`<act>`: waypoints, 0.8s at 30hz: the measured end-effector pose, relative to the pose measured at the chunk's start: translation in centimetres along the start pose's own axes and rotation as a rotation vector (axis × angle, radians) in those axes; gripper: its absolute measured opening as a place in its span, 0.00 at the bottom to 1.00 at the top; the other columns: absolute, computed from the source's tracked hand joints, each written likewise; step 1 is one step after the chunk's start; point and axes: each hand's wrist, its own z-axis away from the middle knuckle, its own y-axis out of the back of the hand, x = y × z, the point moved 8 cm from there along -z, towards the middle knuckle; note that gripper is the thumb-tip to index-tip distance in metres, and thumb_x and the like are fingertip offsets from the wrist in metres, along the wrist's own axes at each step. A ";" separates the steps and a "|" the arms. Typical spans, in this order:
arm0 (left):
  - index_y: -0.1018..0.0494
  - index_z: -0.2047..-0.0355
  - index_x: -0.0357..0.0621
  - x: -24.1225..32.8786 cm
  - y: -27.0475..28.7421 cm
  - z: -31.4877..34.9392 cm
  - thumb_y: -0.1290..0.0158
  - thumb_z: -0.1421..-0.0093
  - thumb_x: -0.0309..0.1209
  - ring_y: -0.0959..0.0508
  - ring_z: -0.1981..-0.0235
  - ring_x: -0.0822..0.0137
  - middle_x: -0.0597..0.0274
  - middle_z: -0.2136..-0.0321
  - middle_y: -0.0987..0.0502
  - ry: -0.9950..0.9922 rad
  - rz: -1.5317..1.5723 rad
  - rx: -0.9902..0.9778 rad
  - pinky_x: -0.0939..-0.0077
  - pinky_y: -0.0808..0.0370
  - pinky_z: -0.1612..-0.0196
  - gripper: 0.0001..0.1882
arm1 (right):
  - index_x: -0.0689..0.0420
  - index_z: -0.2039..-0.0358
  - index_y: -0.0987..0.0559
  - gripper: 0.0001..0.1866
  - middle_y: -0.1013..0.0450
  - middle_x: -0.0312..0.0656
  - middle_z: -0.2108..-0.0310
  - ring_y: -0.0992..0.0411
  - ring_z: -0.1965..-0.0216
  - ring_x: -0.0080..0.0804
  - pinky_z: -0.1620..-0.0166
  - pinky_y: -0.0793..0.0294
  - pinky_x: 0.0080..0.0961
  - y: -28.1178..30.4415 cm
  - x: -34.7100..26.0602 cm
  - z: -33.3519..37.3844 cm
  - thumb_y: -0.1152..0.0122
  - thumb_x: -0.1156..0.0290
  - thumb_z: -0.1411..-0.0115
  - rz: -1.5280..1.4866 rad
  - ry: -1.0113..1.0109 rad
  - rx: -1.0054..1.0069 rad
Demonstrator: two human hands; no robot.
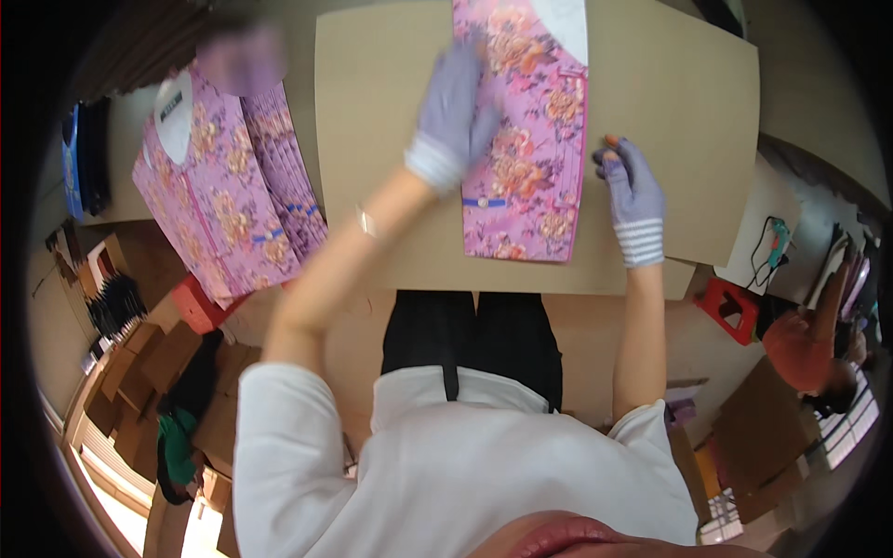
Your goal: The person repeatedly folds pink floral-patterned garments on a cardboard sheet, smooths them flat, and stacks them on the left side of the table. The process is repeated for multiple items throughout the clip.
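We have our left hand [454,112], in a pale purple glove with a striped cuff, over the left edge of a pink folded shirt [526,163] printed with orange flowers. The hand is blurred, its fingers stretched away from us and the thumb out over the cloth; we cannot tell whether it grips the fabric or only lies against it. The shirt is on a large brown board [386,158] in front of us, its long side running away from us, a white patch at the neck end and a short blue strip [485,203] near the lower left.

Our right hand [634,189], gloved the same way, is just beside the shirt's right edge, over the board. Its fingers are loosely bent, with a gap to the thumb, and we see nothing in its hold.

To the left lies a stack of matching shirts [200,200]. In the white neck of the top one sits a small dark label [172,106] with pale marks, too small for us to read. At the right, a green-handled tool [778,242] rests on a white table [746,240] near a red stool [726,310].
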 end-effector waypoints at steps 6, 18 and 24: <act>0.52 0.31 0.37 5.1 3.5 8.2 0.45 0.38 0.41 0.45 0.31 0.51 0.44 0.33 0.46 0.500 1.043 0.101 0.61 0.47 0.31 0.41 | 0.63 0.50 0.25 0.22 0.22 0.49 0.59 0.22 0.58 0.38 0.52 0.25 0.28 -6.7 -8.7 1.5 0.49 0.57 0.31 -0.049 0.319 -0.246; 0.36 0.40 0.39 -2.3 10.4 15.9 0.52 0.42 0.21 0.25 0.58 0.70 0.60 0.55 0.25 1.050 0.896 0.230 0.77 0.26 0.54 0.27 | 0.61 0.52 0.25 0.19 0.30 0.50 0.45 0.34 0.41 0.51 0.39 0.38 0.47 -11.0 -7.7 10.2 0.43 0.68 0.43 0.410 0.744 -0.384; 0.43 0.35 0.40 2.0 10.7 12.2 0.52 0.38 0.24 0.25 0.56 0.67 0.55 0.51 0.26 0.932 0.639 0.061 0.74 0.27 0.50 0.30 | 0.62 0.50 0.23 0.17 0.26 0.47 0.47 0.29 0.44 0.40 0.42 0.31 0.33 -1.1 -2.3 5.8 0.44 0.70 0.38 0.176 0.439 -0.285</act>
